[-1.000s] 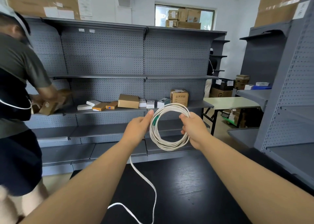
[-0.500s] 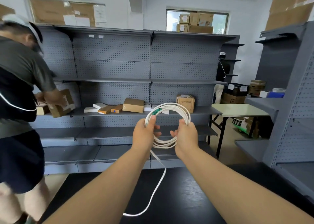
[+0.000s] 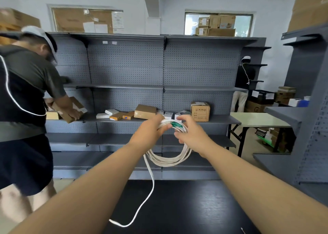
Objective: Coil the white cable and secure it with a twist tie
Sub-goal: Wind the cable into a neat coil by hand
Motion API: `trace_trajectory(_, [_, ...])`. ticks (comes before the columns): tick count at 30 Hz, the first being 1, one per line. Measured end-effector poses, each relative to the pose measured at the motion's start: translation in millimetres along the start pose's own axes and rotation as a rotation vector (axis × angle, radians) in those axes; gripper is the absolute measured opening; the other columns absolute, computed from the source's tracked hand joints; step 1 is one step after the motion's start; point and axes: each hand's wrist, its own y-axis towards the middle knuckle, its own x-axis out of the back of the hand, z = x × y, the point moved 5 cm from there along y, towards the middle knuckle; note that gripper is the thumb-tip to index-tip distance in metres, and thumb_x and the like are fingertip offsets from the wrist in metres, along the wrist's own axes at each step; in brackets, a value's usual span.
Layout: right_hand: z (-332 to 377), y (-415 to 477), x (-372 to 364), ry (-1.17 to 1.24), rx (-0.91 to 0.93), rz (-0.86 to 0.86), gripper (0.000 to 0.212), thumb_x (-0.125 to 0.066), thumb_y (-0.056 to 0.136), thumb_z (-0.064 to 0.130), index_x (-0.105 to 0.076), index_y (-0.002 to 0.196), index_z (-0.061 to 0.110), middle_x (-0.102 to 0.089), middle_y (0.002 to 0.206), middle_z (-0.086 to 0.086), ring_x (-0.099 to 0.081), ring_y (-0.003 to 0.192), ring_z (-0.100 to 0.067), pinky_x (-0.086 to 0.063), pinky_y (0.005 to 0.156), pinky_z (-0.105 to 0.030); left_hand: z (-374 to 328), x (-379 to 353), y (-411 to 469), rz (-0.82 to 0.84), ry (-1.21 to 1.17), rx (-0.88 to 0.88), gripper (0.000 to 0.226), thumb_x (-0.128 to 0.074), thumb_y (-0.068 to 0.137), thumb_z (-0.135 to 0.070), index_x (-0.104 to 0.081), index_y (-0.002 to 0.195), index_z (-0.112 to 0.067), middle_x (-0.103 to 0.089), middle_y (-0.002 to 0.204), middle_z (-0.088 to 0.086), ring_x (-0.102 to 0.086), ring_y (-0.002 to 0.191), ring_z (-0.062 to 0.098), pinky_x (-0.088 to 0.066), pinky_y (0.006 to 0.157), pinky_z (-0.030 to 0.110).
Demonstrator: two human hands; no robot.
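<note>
White cable [image 3: 166, 160]: gathered in a coil of several loops and held in the air above the far edge of the desk [image 3: 195, 207]. Left hand [image 3: 150, 132]: grip clenched round the top of the coil. Right hand [image 3: 192, 136]: grip closed on the strands beside a green connector [image 3: 176, 125], with the loops hanging below both hands. One loose tail [image 3: 150, 193] drops from the coil to the desk's left part, its end lying on the dark top. Open air stands between the hanging loops and the desk. Grey shelving [image 3: 159, 74] stands just beyond the desk's far edge, with small boxes [image 3: 200, 111] on one shelf. A person [image 3: 23, 92] stands off the desk's far left corner, handling a box. A second shelf unit [image 3: 310, 127] stands near the desk's right edge, and a pale folding table [image 3: 257, 118] lies beyond the far right corner.
</note>
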Motion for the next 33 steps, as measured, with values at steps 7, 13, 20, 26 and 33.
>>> trace_trajectory(7, [-9, -9, 6, 0.072, -0.003, 0.206, 0.023, -0.035, 0.1, 0.036, -0.051, 0.109, 0.022, -0.057, 0.083, 0.003, -0.055, 0.068, -0.012, -0.046, 0.074, -0.029, -5, -7, 5, 0.091, 0.08, -0.029, 0.021, -0.052, 0.091, -0.042, -0.05, 0.088, -0.021, -0.044, 0.06, -0.008, -0.045, 0.058, 0.014, -0.033, 0.054, 0.03])
trace_trajectory(13, [-15, -3, 14, -0.057, 0.122, -0.049, 0.025, -0.033, 0.1, 0.03, -0.053, 0.099, 0.016, -0.049, 0.075, 0.006, -0.049, 0.073, -0.016, -0.045, 0.07, -0.034, -6, -22, 3, 0.066, -0.046, 0.08, 0.025, -0.054, 0.089, -0.045, -0.047, 0.09, -0.021, -0.052, 0.07, -0.006, -0.058, 0.056, 0.015, -0.052, 0.051, 0.03])
trace_trajectory(20, [-36, 0, 18, 0.223, 0.014, -0.281, 0.022, -0.031, 0.1, 0.033, -0.051, 0.098, 0.022, -0.049, 0.074, 0.005, -0.05, 0.06, -0.007, -0.044, 0.058, -0.021, 5, -31, -8, -0.127, -0.327, 0.178, 0.022, -0.048, 0.094, -0.04, -0.051, 0.088, -0.019, -0.052, 0.053, 0.0, -0.054, 0.039, 0.006, -0.042, 0.044, 0.017])
trace_trajectory(26, [-25, 4, 16, -0.09, 0.215, -0.084, 0.039, -0.05, 0.095, 0.024, -0.037, 0.131, 0.022, -0.055, 0.111, 0.0, -0.064, 0.083, -0.024, -0.05, 0.074, -0.021, 8, -29, -3, -0.071, -0.086, 0.11, 0.017, -0.048, 0.094, -0.039, -0.045, 0.09, -0.023, -0.051, 0.063, -0.005, -0.05, 0.057, 0.015, -0.043, 0.054, 0.031])
trace_trajectory(33, [-21, 8, -11, -0.336, 0.271, 0.126, 0.058, -0.057, 0.091, 0.028, -0.027, 0.14, 0.019, -0.039, 0.143, -0.003, -0.039, 0.128, -0.016, -0.027, 0.093, -0.019, 16, -16, -2, 0.062, 0.031, 0.049, 0.014, -0.046, 0.094, -0.044, -0.04, 0.088, -0.032, -0.051, 0.064, -0.004, -0.049, 0.054, 0.013, -0.039, 0.051, 0.03])
